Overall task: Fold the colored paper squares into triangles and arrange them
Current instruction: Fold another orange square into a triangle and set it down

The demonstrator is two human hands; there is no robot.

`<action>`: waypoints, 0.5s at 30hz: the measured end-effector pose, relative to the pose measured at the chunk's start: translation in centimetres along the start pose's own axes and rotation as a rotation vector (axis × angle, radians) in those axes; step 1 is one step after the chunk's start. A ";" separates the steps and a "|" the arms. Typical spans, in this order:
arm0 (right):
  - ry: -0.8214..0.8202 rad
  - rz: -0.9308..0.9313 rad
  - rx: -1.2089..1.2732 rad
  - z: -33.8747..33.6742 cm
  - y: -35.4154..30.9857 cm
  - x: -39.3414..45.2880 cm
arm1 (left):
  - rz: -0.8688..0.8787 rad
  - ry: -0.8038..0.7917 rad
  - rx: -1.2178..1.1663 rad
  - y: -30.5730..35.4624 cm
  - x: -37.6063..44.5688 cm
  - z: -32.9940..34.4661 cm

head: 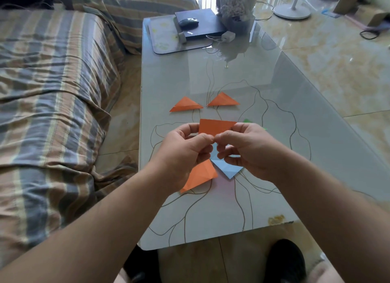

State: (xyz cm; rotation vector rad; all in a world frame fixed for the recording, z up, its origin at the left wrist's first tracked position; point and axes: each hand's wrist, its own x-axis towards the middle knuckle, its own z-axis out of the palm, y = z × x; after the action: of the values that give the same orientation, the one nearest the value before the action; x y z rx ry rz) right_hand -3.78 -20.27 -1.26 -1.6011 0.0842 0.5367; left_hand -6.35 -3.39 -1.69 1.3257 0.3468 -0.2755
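Held orange paper (pixel 215 126), point downward

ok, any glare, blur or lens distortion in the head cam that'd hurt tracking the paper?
Head view: window glare washes the far tabletop; wide-angle bending at the edges; slight blur on the right hand and left hand; held orange paper and the two orange triangles stay sharp.

Probably a home living room: a striped sofa (pixel 52 88) beside a glass coffee table (pixel 242 75) on tiled floor (pixel 337 75).
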 end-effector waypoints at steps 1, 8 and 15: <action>0.006 0.003 0.000 0.0 0.0 0.0 | -0.012 -0.005 -0.008 0.0 -0.1 0.1; 0.069 0.057 0.024 -0.6 -0.3 0.1 | -0.045 0.006 0.046 0.1 0.1 0.1; 0.086 0.055 0.057 -2.1 -1.2 0.1 | -0.050 -0.019 0.011 0.9 -0.1 0.0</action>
State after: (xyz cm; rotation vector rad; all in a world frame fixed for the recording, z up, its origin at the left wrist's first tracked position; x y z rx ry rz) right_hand -2.67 -22.10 -0.19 -1.5693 0.2070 0.5042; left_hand -6.09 -3.21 -0.79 1.3259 0.3631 -0.3318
